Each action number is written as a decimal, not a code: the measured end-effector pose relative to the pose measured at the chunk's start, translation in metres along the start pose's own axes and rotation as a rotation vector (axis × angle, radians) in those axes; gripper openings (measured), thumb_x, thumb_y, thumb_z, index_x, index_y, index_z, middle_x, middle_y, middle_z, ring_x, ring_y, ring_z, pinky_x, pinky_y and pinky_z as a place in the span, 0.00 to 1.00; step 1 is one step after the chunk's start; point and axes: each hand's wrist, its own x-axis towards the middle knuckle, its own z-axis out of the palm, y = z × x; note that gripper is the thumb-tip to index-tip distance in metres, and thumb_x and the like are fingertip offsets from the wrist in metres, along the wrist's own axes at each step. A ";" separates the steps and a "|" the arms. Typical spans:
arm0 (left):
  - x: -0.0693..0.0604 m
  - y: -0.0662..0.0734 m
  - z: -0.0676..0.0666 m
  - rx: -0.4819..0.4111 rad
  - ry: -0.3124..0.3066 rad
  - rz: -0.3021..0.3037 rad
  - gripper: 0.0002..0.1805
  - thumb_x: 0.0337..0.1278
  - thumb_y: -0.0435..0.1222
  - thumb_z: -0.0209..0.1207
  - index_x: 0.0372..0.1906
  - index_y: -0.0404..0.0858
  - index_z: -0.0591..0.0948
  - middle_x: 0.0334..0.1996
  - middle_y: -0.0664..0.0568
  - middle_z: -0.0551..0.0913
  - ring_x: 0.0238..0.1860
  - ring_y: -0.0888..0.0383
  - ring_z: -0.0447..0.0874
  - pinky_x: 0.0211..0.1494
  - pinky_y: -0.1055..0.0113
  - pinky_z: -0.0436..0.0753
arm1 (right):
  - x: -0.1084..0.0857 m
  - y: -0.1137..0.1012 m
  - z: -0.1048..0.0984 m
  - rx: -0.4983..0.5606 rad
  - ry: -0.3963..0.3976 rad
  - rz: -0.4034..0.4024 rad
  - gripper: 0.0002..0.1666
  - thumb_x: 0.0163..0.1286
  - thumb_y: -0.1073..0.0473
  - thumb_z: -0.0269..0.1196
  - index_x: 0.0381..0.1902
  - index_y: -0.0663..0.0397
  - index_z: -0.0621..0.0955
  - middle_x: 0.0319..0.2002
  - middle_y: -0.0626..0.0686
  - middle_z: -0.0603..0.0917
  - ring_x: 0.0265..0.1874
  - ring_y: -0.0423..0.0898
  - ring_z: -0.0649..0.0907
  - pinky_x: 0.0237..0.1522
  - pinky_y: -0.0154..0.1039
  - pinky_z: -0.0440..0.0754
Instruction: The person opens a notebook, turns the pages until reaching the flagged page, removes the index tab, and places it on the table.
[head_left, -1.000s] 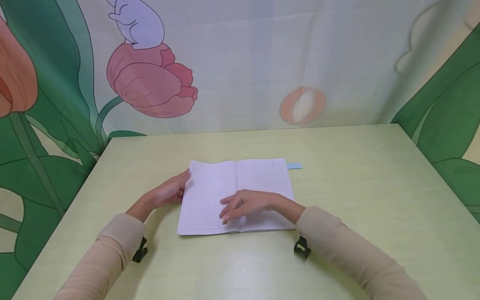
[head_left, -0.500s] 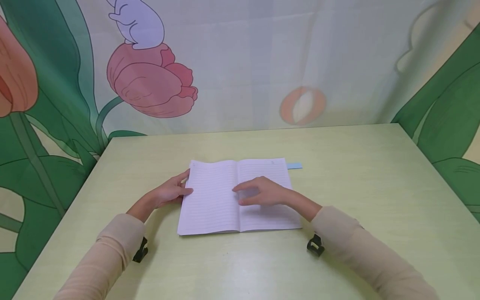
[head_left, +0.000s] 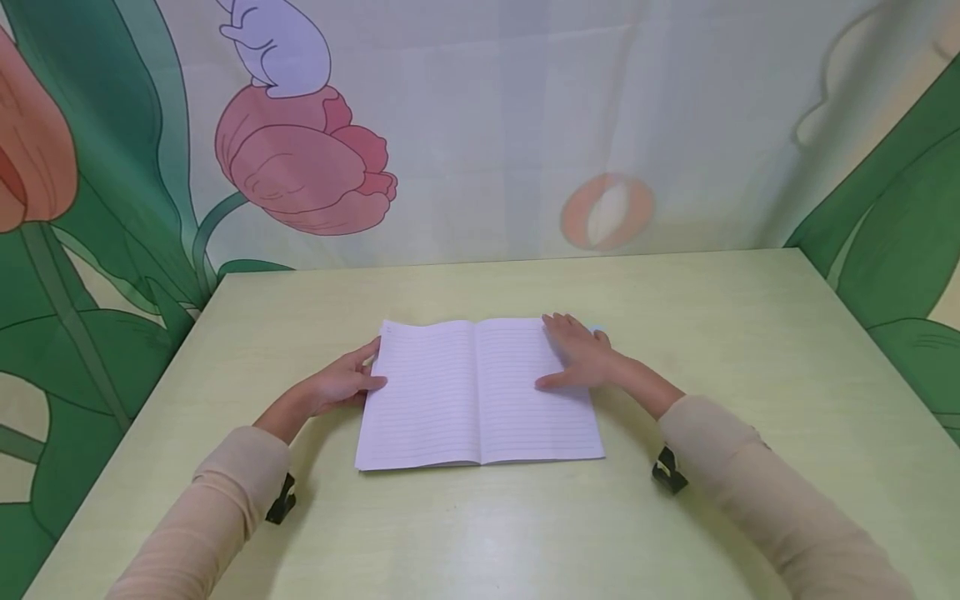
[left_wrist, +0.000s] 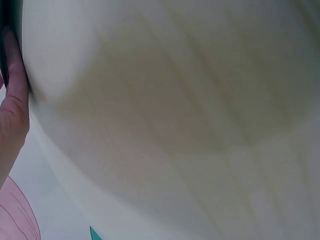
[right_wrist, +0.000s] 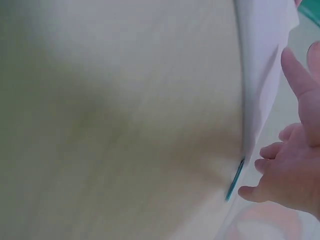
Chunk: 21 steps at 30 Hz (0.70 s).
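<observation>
An open notebook (head_left: 431, 400) with lined, otherwise blank pages lies flat on the table. At its left edge my left hand (head_left: 333, 387) grips the pages, thumb on top and fingers beside or under the edge. My right hand (head_left: 581, 358) is spread over the upper right of the right page, fingers extended; in the right wrist view this hand (right_wrist: 295, 150) appears just off the paper (right_wrist: 257, 65). A blue tab (right_wrist: 235, 180) sticks out past the notebook's right side, mostly covered by the hand in the head view. Part of the left hand (left_wrist: 15, 105) shows in the left wrist view.
The pale wooden table (head_left: 480, 533) extends around the notebook on every side. Behind it hangs a curtain (head_left: 480, 125) printed with flowers and a white animal. Black straps or mounts (head_left: 667, 471) sit below both wrists.
My right hand has moved right and away from me, from the middle of the notebook to the right page's upper part, its fingers now spread. The left thumb has come onto the left page.
</observation>
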 end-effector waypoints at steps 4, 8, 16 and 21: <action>0.000 0.000 0.000 0.003 0.000 0.008 0.44 0.63 0.27 0.48 0.71 0.47 0.33 0.43 0.40 0.78 0.37 0.54 0.79 0.42 0.61 0.78 | 0.000 0.009 -0.002 -0.027 -0.032 0.052 0.61 0.57 0.35 0.60 0.70 0.64 0.41 0.70 0.64 0.42 0.68 0.59 0.42 0.57 0.68 0.42; 0.001 0.000 0.001 0.008 0.008 0.003 0.46 0.62 0.27 0.49 0.71 0.49 0.31 0.39 0.41 0.78 0.36 0.55 0.79 0.42 0.63 0.77 | 0.001 0.011 -0.001 -0.022 -0.055 0.062 0.62 0.57 0.34 0.59 0.70 0.65 0.41 0.70 0.63 0.40 0.68 0.58 0.41 0.57 0.68 0.39; 0.000 0.001 0.002 0.028 0.023 -0.006 0.47 0.62 0.27 0.49 0.70 0.50 0.29 0.35 0.42 0.77 0.35 0.54 0.78 0.40 0.64 0.77 | 0.000 0.009 0.001 -0.019 -0.029 0.033 0.59 0.58 0.37 0.59 0.70 0.65 0.42 0.70 0.63 0.44 0.68 0.57 0.42 0.57 0.68 0.39; -0.001 0.001 0.002 0.044 0.031 -0.010 0.47 0.62 0.27 0.49 0.70 0.50 0.30 0.32 0.43 0.76 0.34 0.54 0.77 0.38 0.65 0.76 | 0.001 0.007 0.004 -0.009 -0.023 0.036 0.59 0.58 0.37 0.60 0.70 0.64 0.42 0.70 0.62 0.45 0.68 0.57 0.43 0.57 0.68 0.40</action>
